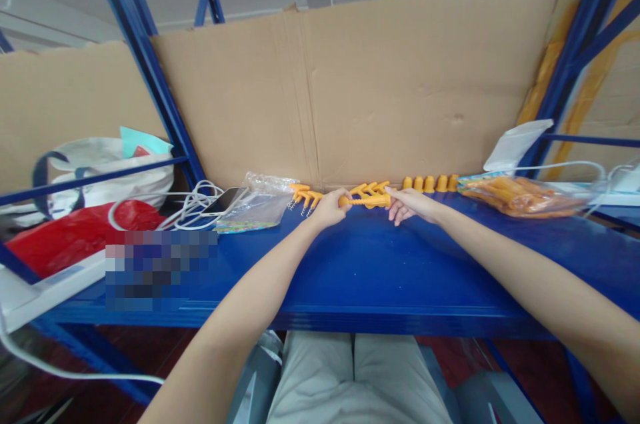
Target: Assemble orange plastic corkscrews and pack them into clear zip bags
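Observation:
My left hand and my right hand hold the two ends of an orange plastic rod just above the blue shelf. Fingers of both hands are curled around it. Behind the rod lie more orange plastic pieces. To the left, further orange pieces with metal springs lie next to my left hand. A row of small orange caps stands against the cardboard to the right.
A cardboard wall backs the shelf. A clear bag, a phone and white cables lie left. A bag of orange parts lies right. Blue rack posts and bags stand at the left.

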### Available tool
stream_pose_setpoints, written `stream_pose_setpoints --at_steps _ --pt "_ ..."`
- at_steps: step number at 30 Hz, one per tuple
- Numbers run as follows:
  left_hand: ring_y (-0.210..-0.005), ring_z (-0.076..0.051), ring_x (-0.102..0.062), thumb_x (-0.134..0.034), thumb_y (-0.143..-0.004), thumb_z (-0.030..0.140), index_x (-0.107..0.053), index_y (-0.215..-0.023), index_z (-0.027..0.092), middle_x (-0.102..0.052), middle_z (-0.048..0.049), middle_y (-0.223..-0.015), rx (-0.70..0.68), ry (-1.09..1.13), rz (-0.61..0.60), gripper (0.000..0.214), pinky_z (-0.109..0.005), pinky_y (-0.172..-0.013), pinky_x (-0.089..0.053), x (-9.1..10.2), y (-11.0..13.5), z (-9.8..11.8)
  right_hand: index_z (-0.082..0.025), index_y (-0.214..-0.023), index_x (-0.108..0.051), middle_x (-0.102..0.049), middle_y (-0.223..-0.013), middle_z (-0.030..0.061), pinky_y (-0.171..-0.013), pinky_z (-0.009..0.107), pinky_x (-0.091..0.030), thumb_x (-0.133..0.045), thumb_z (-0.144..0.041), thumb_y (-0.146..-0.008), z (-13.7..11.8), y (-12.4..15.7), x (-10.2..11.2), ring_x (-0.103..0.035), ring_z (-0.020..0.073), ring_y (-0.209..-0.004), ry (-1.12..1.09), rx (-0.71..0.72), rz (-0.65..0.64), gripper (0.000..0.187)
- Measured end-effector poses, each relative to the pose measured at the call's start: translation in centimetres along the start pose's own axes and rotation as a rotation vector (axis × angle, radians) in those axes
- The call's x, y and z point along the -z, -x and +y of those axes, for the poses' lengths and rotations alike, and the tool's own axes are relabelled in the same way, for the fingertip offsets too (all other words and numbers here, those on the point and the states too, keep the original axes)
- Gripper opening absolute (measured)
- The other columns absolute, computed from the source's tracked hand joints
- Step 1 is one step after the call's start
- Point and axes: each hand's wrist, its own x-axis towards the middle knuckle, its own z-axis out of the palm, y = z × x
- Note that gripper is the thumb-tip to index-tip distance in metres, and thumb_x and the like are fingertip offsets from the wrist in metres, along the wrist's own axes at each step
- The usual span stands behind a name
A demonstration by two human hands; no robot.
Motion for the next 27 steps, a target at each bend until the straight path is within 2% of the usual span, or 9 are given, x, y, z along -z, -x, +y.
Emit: stream_pose_setpoints --at_steps 5,9,11,13,15,19,21,24,27 --pt "-0.047 -0.008 -0.052 -0.057 -0.075 0.011 -0.057 -0.092 0.017 -0.054 0.0068 -0.054 0.015 -0.035 -0.016 0.018 -0.018 -0.053 -0.044 -0.10 0.09 0.03 -0.013 -0.085 -0.059 -0.070 -0.068 0.0118 -0.046 0.024 -0.052 -0.038 -0.064 -0.086 0.32 -0.27 0.34 -0.062 0.0137 -0.045 -0.030 0.022 -0.059 0.055" --pt "-0.042 -0.007 -0.049 -0.055 -0.077 0.011 -0.056 -0.094 0.016 -0.050 0.0077 -0.052 0.024 -0.024 -0.034 0.018 -0.017 -0.048 -0.041 -0.21 0.18 0.05 -0.018 -0.109 -0.053 -0.071 -0.094 0.0114 -0.060 0.029 -0.058 -0.051 -0.048 -0.088 0.48 -0.04 0.52 -0.067 0.0146 -0.059 -0.105 0.074 -0.150 0.037" --pt "-0.041 -0.007 -0.048 -0.055 -0.077 0.011 -0.056 -0.093 0.016 -0.050 0.0080 -0.051 0.031 -0.027 -0.036 0.017 -0.017 -0.046 -0.039 -0.20 0.20 0.08 -0.020 -0.115 -0.050 -0.071 -0.097 0.0094 -0.062 0.028 -0.058 -0.057 -0.039 -0.087 0.46 0.17 0.50 -0.068 0.0137 -0.061 -0.111 0.094 -0.162 0.034" --pt "-0.040 -0.006 -0.047 -0.055 -0.077 0.011 -0.055 -0.093 0.016 -0.049 0.0083 -0.051 0.028 -0.030 -0.033 0.017 -0.017 -0.045 -0.039 -0.18 0.17 0.06 -0.019 -0.113 -0.050 -0.072 -0.090 0.0086 -0.058 0.026 -0.057 -0.055 -0.040 -0.088 0.36 0.32 0.37 -0.066 0.0127 -0.057 -0.098 0.089 -0.159 0.033" --pt "-0.040 -0.006 -0.047 -0.055 -0.077 0.011 -0.055 -0.092 0.016 -0.049 0.0085 -0.051 0.017 -0.033 -0.033 0.016 -0.016 -0.045 -0.038 -0.15 0.14 0.00 -0.016 -0.107 -0.054 -0.071 -0.076 0.0080 -0.047 0.023 -0.054 -0.050 -0.049 -0.089 0.22 0.37 0.15 -0.060 0.0109 -0.044 -0.068 0.070 -0.154 0.037" --pt "-0.039 -0.006 -0.047 -0.056 -0.077 0.012 -0.055 -0.092 0.016 -0.049 0.0089 -0.050 0.015 -0.031 -0.039 0.016 -0.016 -0.044 -0.037 -0.10 0.11 -0.03 -0.012 -0.087 -0.059 -0.059 -0.046 0.0037 -0.027 0.018 -0.036 -0.039 -0.062 -0.088 0.03 0.16 -0.22 -0.037 0.0058 -0.025 -0.003 0.045 -0.077 0.054" --pt "-0.038 -0.005 -0.046 -0.056 -0.077 0.011 -0.054 -0.091 0.017 -0.048 0.0093 -0.049 0.029 -0.009 -0.044 0.015 -0.015 -0.042 -0.035 -0.05 0.15 0.06 -0.012 -0.081 -0.059 -0.058 -0.045 0.0042 -0.025 0.018 -0.032 -0.035 -0.066 -0.087 0.06 0.05 -0.21 -0.034 0.0053 -0.024 0.014 0.032 -0.060 0.059" --pt "-0.037 -0.005 -0.045 -0.055 -0.079 0.011 -0.054 -0.090 0.017 -0.048 0.0094 -0.048 0.057 0.021 -0.044 0.013 -0.014 -0.039 -0.034 0.05 0.22 0.21 -0.014 -0.091 -0.059 -0.067 -0.063 0.0078 -0.029 0.019 -0.038 -0.038 -0.066 -0.086 0.21 0.08 0.06 -0.043 0.0065 -0.030 0.007 0.031 -0.135 0.056" --pt "-0.036 -0.005 -0.045 -0.055 -0.079 0.012 -0.054 -0.090 0.017 -0.048 0.0090 -0.047 0.075 0.015 -0.037 0.013 -0.013 -0.037 -0.033 0.12 0.27 0.24 -0.020 -0.108 -0.054 -0.071 -0.092 0.0086 -0.039 0.020 -0.047 -0.057 -0.051 -0.084 0.46 0.18 0.36 -0.057 0.0084 -0.044 -0.029 0.099 -0.190 0.040"
